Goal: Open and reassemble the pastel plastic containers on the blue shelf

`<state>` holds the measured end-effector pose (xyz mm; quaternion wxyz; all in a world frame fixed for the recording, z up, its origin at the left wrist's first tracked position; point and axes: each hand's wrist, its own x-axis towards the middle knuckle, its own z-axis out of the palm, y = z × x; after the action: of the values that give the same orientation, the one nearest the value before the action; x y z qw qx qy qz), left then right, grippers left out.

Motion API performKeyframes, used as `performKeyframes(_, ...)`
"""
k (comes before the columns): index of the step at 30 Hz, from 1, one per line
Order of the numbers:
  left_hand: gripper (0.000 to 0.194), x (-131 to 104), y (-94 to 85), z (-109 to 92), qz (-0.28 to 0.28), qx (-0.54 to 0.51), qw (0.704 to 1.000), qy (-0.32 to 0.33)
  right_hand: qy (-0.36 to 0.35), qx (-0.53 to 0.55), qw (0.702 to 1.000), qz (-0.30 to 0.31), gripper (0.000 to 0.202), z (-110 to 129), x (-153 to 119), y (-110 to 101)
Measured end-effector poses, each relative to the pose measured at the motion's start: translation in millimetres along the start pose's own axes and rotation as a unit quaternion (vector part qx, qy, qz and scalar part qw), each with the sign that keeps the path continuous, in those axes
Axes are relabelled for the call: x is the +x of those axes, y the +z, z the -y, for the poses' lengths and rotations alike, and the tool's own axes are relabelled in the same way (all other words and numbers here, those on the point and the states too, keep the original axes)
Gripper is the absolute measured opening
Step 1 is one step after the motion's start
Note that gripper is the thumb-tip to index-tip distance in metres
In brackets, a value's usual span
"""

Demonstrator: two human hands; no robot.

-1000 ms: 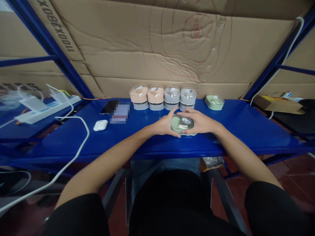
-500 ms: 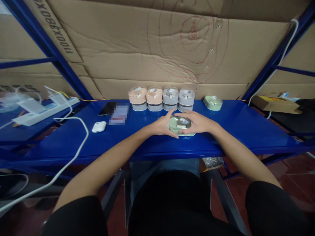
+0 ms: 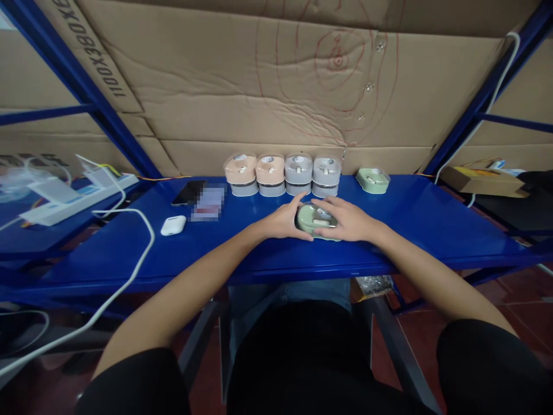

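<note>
Where the cardboard stands upright behind the green box, you have the blue table running beneath it. Four stacks, two peach-topped and two grey, stand in a row behind the green box, extending to its left. Your left hand is found curved round its left side, grasping it; your right hand grasps its right side, partly covering the top. Another box, also green, sits behind it to the right. The phone and smaller white case lie well to its left.
</note>
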<state>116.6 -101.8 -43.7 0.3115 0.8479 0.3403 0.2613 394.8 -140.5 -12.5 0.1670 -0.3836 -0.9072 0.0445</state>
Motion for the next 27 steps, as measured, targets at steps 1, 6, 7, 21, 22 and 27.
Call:
performKeyframes(1,0.153,-0.6,-0.3,-0.7,0.000,-0.001,1.000,0.001,0.003,-0.009,1.000,-0.015,0.092,-1.2,-7.9,0.5)
performKeyframes(6,0.134,-2.0,-1.8,-3.5,0.007,0.019,1.000,-0.007,0.090,-0.099,0.986,-0.102,0.078,-26.8,-54.9,-3.3)
performKeyframes(7,0.131,-2.0,-2.1,-4.1,0.010,0.025,1.000,-0.007,0.121,-0.121,0.979,-0.115,0.076,-36.2,-61.0,-4.4)
performKeyframes(21,0.119,-3.9,-5.7,-14.4,0.035,0.052,0.998,-0.024,0.297,-0.144,0.924,-0.190,0.059,-110.9,44.4,15.3)
performKeyframes(22,0.119,-4.0,-5.8,-15.1,0.038,0.053,0.998,-0.025,0.309,-0.132,0.919,-0.204,0.057,-114.8,53.5,17.1)
performKeyframes(27,0.121,-3.9,-5.9,-17.4,0.047,0.056,0.997,-0.033,0.322,-0.043,0.902,-0.283,0.051,-131.5,76.3,18.4)
